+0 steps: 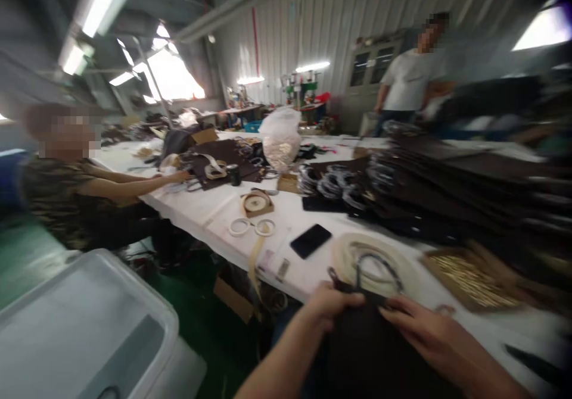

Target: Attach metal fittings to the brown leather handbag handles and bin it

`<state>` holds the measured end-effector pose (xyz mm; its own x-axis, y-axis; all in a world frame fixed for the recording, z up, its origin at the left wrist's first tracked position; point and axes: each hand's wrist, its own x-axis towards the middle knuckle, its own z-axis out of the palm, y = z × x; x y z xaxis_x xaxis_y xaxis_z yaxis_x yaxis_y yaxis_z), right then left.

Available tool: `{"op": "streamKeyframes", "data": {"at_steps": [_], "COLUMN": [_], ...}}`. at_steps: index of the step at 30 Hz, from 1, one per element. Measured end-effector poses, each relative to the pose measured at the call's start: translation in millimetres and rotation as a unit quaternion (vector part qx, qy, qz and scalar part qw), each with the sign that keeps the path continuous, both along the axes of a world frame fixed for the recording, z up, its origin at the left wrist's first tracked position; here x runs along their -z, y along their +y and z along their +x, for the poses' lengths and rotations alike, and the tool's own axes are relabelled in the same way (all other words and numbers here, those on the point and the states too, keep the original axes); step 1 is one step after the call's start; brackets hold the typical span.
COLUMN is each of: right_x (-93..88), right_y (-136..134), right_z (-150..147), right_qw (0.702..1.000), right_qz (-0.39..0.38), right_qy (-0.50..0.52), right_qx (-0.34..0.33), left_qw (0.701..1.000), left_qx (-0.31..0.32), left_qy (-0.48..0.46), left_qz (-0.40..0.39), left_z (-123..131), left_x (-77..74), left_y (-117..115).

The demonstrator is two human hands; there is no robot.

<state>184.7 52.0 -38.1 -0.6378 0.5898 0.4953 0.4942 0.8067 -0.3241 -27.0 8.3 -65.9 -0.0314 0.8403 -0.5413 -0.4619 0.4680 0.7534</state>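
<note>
A dark brown bag panel (373,345) hangs at the table's near edge, with a dark curved handle (395,274) rising from its top edge. My left hand (329,304) grips the panel's upper left edge, thumb lying on the front. Gripping the upper right edge, my right hand (422,321) has its fingers pressed together near the handle's base. Behind the handle lies a coil of cream-coloured strip (346,262). To the right stands a cardboard box (433,268) full of small gold-coloured metal pieces. The panel's lower part blurs out at the frame's bottom.
A black phone (311,240), white tape rolls (239,227) and stacked dark panels (429,190) lie on the white table (214,220). A pale plastic bin (174,315) stands at left. One person (58,190) sits working at the table; another (406,80) stands behind it.
</note>
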Motion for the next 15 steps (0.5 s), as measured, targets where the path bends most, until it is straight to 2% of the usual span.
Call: {"op": "streamKeyframes", "data": {"at_steps": [2, 5, 9, 15], "right_x": [-20.9, -33.6, -30.7, -23.0], "right_y": [-12.5, -16.5, -16.8, -26.7], "right_z": [30.8, 33.0, 20.3, 25.7], "right_qw": [0.992, 0.976, 0.972, 0.980], "right_qz": [-0.026, -0.034, -0.020, 0.024], "right_qy": [-0.123, -0.216, -0.232, -0.198], "right_qx": [-0.031, -0.017, -0.002, -0.004], "left_qw": [0.999, 0.997, 0.996, 0.995], "left_qx": [0.007, 0.019, 0.018, 0.022], "left_qy": [-0.032, -0.078, -0.089, -0.095], "left_qz": [-0.001, -0.007, -0.005, 0.006], "left_z": [-2.2, -7.6, -8.5, -9.4], "left_x": [-7.8, -1.5, 8.5, 9.4], "left_y": [-2.9, 0.8, 1.1, -1.7]}}
